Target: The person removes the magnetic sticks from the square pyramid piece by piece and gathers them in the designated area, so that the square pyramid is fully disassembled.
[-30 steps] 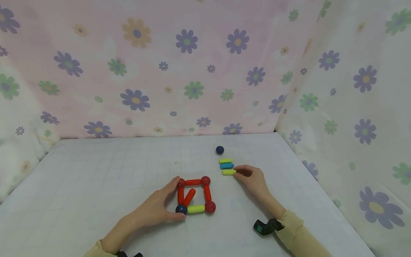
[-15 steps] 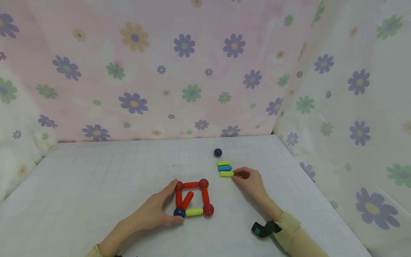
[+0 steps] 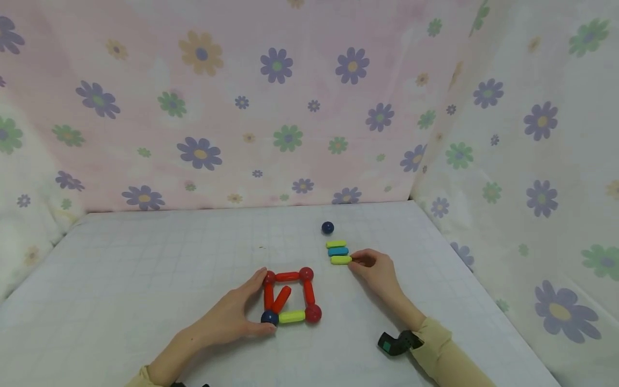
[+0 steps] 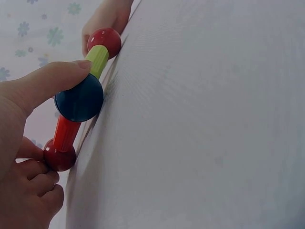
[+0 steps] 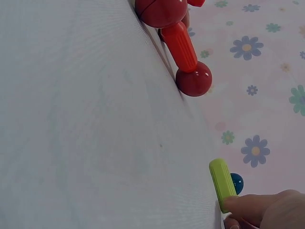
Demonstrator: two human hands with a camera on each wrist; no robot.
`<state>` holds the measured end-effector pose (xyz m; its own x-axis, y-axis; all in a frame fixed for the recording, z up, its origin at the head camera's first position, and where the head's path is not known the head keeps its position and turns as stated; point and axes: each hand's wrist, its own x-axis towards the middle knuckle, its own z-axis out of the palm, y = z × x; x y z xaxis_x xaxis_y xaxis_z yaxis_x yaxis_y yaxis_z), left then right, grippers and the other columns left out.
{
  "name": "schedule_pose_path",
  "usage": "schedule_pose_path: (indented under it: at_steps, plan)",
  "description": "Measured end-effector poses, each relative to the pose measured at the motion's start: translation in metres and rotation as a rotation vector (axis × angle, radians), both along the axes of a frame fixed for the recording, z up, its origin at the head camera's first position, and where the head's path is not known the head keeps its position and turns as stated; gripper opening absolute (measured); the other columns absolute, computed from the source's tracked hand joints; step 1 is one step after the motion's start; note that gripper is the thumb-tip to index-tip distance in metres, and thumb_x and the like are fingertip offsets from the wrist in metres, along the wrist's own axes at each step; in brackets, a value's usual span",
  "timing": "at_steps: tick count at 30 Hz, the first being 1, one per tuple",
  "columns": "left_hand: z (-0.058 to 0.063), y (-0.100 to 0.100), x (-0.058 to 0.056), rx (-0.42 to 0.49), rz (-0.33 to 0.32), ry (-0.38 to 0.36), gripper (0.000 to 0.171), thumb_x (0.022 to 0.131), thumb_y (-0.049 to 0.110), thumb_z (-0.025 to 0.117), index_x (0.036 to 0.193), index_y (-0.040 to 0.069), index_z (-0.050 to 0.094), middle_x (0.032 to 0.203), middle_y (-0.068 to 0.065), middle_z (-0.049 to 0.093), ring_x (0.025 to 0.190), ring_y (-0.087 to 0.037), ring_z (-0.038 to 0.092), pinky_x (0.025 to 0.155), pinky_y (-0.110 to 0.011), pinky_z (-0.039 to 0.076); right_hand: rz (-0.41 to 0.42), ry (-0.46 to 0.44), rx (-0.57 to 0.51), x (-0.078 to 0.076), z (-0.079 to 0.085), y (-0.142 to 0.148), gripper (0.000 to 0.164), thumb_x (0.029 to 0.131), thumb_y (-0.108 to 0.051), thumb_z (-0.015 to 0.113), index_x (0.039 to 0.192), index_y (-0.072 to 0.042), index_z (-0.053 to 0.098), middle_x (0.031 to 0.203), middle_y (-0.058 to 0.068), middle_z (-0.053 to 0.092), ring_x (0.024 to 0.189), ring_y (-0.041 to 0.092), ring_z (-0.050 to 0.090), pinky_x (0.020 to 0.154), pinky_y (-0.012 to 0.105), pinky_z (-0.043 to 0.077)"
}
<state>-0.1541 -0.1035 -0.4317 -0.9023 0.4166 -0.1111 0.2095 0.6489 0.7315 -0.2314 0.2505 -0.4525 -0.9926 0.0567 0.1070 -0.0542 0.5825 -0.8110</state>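
Note:
A four-sided frame of toy building rods and balls lies on the table, with red rods (image 3: 287, 277), a yellow-green rod (image 3: 292, 316), red balls (image 3: 312, 313) and a dark blue ball (image 3: 270, 317) at the near left corner. From that blue ball a further red rod (image 3: 282, 299) slants inward. My left hand (image 3: 229, 317) grips the frame's left side, thumb at the blue ball (image 4: 80, 98) and fingers at the far-left red ball (image 4: 60, 155). To the right, my right hand (image 3: 381, 273) pinches the right end of a loose yellow-green rod (image 5: 222, 183).
Just beyond the pinched rod lie a blue rod (image 3: 338, 251) and another yellow-green rod (image 3: 336, 244), side by side. A loose dark blue ball (image 3: 328, 227) sits farther back. Flowered cloth (image 3: 242, 129) hangs behind and beside the white table (image 3: 145, 269).

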Motion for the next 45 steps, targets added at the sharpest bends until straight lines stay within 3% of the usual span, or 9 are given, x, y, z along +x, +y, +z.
schedule_pose_path:
  at_steps: [4,8,13,19,26,33,40,45]
  plan:
    - [0.001,0.001,0.0,0.013,-0.003,-0.006,0.112,0.072,0.055,0.084,0.16,0.018,0.026,0.165,0.002,0.026,0.151,-0.026,0.028,0.117,-0.059,0.029,0.005,0.017,-0.061,0.002,0.011,0.0,0.023,0.088,-0.022,0.078,0.106,-0.008,0.073,0.1,0.007,0.073,0.088,0.014,0.066,0.074,0.018,0.053]
    - [0.0,0.0,-0.001,0.012,-0.007,-0.004,0.112,0.072,0.055,0.084,0.16,0.017,0.025,0.166,0.002,0.025,0.151,-0.027,0.027,0.117,-0.059,0.029,0.098,0.017,-0.126,0.012,0.034,-0.013,0.03,0.09,-0.022,0.076,0.112,-0.003,0.071,0.107,0.01,0.072,0.095,0.018,0.068,0.08,0.015,0.054]
    - [0.0,-0.001,-0.001,0.014,-0.01,0.011,0.112,0.073,0.056,0.083,0.16,0.016,0.025,0.165,0.001,0.025,0.151,-0.028,0.028,0.117,-0.06,0.029,0.232,-0.017,-0.165,0.023,0.051,-0.037,0.031,0.089,-0.027,0.077,0.113,-0.009,0.071,0.11,0.006,0.073,0.099,0.017,0.069,0.086,0.02,0.056]
    - [-0.001,-0.001,-0.001,0.006,-0.003,0.006,0.112,0.072,0.056,0.084,0.16,0.017,0.026,0.165,0.002,0.026,0.151,-0.027,0.028,0.117,-0.06,0.029,0.325,-0.032,-0.226,0.033,0.063,-0.069,0.027,0.089,-0.026,0.077,0.113,-0.014,0.072,0.109,0.002,0.073,0.099,0.017,0.071,0.088,0.027,0.058]
    - [-0.001,-0.003,0.0,0.023,-0.011,0.031,0.112,0.072,0.055,0.084,0.159,0.015,0.027,0.165,0.002,0.027,0.151,-0.026,0.029,0.118,-0.058,0.029,0.452,-0.048,-0.241,0.042,0.062,-0.1,0.027,0.091,-0.024,0.074,0.115,-0.012,0.071,0.111,0.007,0.073,0.097,0.018,0.069,0.088,0.023,0.057]
    - [0.0,-0.004,0.0,0.046,-0.023,0.044,0.112,0.073,0.056,0.083,0.159,0.013,0.025,0.166,0.0,0.025,0.151,-0.028,0.028,0.118,-0.059,0.027,0.533,-0.046,-0.199,0.046,0.057,-0.109,0.029,0.091,-0.022,0.075,0.117,-0.012,0.069,0.112,0.011,0.071,0.094,0.019,0.067,0.088,0.031,0.057]
    - [-0.001,-0.005,0.0,0.063,-0.044,0.056,0.113,0.074,0.056,0.083,0.159,0.011,0.024,0.166,-0.003,0.024,0.151,-0.031,0.027,0.118,-0.06,0.027,0.595,-0.113,-0.193,0.048,0.041,-0.114,0.032,0.09,-0.026,0.076,0.119,-0.015,0.069,0.114,0.005,0.072,0.096,0.014,0.067,0.085,0.025,0.056]
    - [-0.003,-0.004,0.0,0.065,-0.046,0.052,0.112,0.075,0.056,0.082,0.159,0.011,0.024,0.166,-0.004,0.024,0.151,-0.03,0.026,0.117,-0.06,0.028,0.633,-0.102,-0.155,0.051,0.034,-0.119,0.035,0.088,-0.023,0.078,0.121,-0.014,0.069,0.115,0.0,0.071,0.096,0.012,0.066,0.085,0.025,0.055]
